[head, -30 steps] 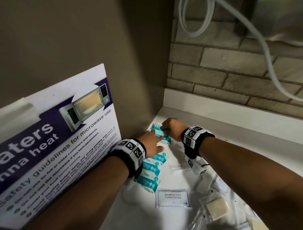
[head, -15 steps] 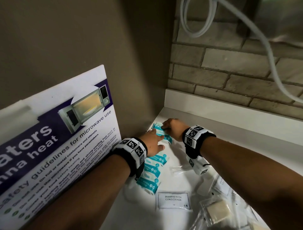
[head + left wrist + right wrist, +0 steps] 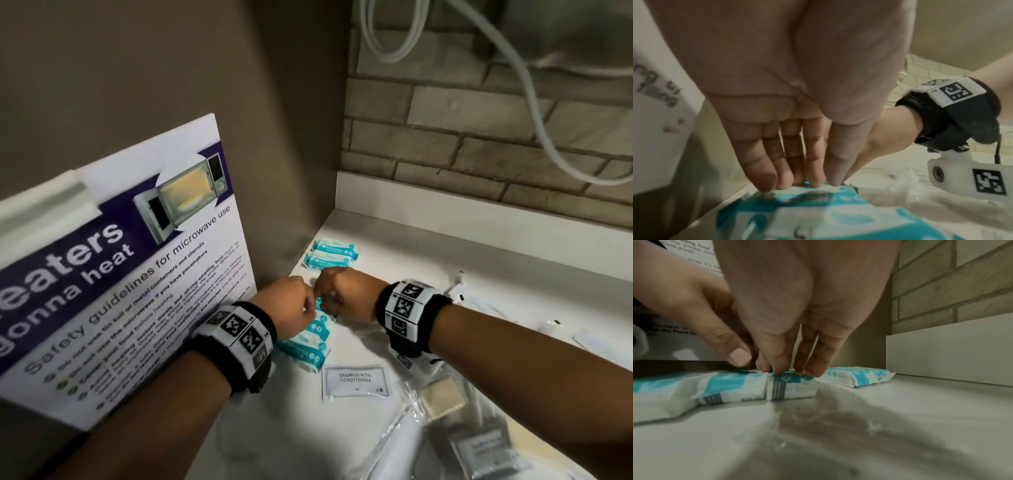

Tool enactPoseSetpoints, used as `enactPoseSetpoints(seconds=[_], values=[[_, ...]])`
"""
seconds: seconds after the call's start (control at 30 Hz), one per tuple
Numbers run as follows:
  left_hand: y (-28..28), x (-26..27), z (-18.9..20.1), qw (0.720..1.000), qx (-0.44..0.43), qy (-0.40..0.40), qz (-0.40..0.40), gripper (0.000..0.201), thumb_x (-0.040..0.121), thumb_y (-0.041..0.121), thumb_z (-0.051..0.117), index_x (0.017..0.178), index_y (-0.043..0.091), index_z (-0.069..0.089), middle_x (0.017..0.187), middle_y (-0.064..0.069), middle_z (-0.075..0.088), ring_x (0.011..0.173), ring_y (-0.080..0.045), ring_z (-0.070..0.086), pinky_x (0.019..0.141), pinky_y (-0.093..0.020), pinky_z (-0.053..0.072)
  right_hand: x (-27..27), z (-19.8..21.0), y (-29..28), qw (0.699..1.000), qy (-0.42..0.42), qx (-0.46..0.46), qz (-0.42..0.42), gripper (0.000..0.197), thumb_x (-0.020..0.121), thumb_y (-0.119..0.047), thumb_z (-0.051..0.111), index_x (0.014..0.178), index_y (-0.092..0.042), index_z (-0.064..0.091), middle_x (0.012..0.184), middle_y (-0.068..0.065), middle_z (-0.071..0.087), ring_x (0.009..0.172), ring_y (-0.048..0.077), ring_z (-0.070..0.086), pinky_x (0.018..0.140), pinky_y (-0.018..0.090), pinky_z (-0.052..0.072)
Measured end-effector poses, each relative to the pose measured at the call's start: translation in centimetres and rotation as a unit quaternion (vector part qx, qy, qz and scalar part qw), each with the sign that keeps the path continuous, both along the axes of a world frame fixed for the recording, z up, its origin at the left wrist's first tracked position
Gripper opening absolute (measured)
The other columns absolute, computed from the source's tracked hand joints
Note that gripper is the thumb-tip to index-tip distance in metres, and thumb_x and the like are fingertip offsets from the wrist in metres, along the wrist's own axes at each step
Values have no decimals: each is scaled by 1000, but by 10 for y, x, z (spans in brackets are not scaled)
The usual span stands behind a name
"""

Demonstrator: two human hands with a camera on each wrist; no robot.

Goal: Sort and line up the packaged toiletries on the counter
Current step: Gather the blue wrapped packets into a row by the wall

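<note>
Teal-and-white packets (image 3: 317, 329) lie in a row along the left wall of the white counter (image 3: 479, 260). Two more packets (image 3: 334, 247) sit side by side in the far corner, free of both hands. My hands meet over the row. My right hand (image 3: 330, 294) points down, thumb and fingertips pinching the top of one small teal packet (image 3: 791, 386). My left hand (image 3: 797, 183) presses its nearly straight fingertips onto the neighbouring packet (image 3: 818, 211), and its thumb (image 3: 740, 356) rests on that packet's top. The held packet is mostly hidden in the head view.
A leaning microwave safety sign (image 3: 120, 274) borders the row on the left. A shampoo-with-conditioner sachet (image 3: 356, 380), a wrapped soap bar (image 3: 442, 399) and more clear-wrapped items (image 3: 486, 452) lie near the front right. A white cable (image 3: 534, 113) hangs on the brick wall.
Both hands have drawn back from the far corner, leaving two packets lying there, and now sit together on packets further down the row.
</note>
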State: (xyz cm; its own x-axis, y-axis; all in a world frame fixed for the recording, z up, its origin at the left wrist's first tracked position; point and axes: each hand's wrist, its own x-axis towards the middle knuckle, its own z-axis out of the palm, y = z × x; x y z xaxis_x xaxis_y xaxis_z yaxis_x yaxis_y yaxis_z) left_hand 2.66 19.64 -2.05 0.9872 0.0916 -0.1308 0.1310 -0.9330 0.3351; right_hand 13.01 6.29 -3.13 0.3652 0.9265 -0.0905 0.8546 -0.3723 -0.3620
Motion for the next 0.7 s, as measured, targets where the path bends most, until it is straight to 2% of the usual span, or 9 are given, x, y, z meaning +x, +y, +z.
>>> enactPoseSetpoints(seconds=[0.1, 0.17, 0.3, 0.4, 0.47, 0.53, 0.7], values=[[2, -4, -3, 1000, 13, 8, -13, 26, 89, 23, 59, 111, 18, 73, 121, -1, 64, 110, -17, 60, 98, -23, 42, 2, -2, 2, 1000, -11, -6, -6, 30, 89, -15, 59, 116, -16, 69, 118, 7, 62, 112, 22, 56, 98, 31, 42], [3, -5, -3, 999, 25, 18, -24, 32, 90, 27, 59, 118, 17, 70, 129, -1, 61, 117, -17, 57, 104, -26, 39, 7, -3, 4, 1000, -24, -15, -3, 29, 90, -13, 57, 116, -15, 70, 119, 7, 64, 114, 25, 55, 100, 33, 42], [1, -3, 0, 992, 73, 70, -71, 48, 95, 36, 53, 137, 14, 56, 151, -6, 40, 137, -20, 39, 115, -26, 25, 15, -4, 10, 994, -103, -38, 13, 26, 90, -20, 51, 98, -13, 74, 101, 8, 69, 100, 30, 59, 89, 42, 49], [0, -3, -4, 989, 88, 86, -84, 56, 98, 38, 47, 148, 14, 40, 161, -7, 21, 145, -21, 25, 119, -26, 16, 21, -4, 12, 991, -129, -40, 10, 27, 88, -28, 50, 89, -12, 71, 90, 8, 67, 89, 28, 60, 83, 43, 51], [1, -2, -7, 991, 85, 67, -77, 52, 99, 33, 47, 147, 14, 41, 159, -6, 23, 144, -20, 28, 116, -24, 15, 23, -4, 13, 991, -126, -39, 14, 26, 89, -30, 52, 86, -11, 70, 87, 8, 66, 86, 27, 59, 82, 43, 51], [2, 1, -8, 996, 63, 38, -58, 47, 97, 29, 52, 142, 15, 50, 154, -4, 31, 138, -18, 36, 114, -22, 17, 24, -5, 14, 992, -118, -41, 16, 25, 89, -28, 53, 85, -11, 70, 86, 9, 66, 85, 28, 59, 82, 43, 50], [4, 8, -7, 1000, 6, 1, -24, 40, 89, 22, 67, 128, 15, 64, 135, -2, 49, 124, -16, 50, 109, -18, 28, 25, -5, 19, 995, -86, -44, 5, 24, 89, -23, 52, 95, -10, 72, 96, 10, 67, 93, 29, 59, 86, 41, 49]])
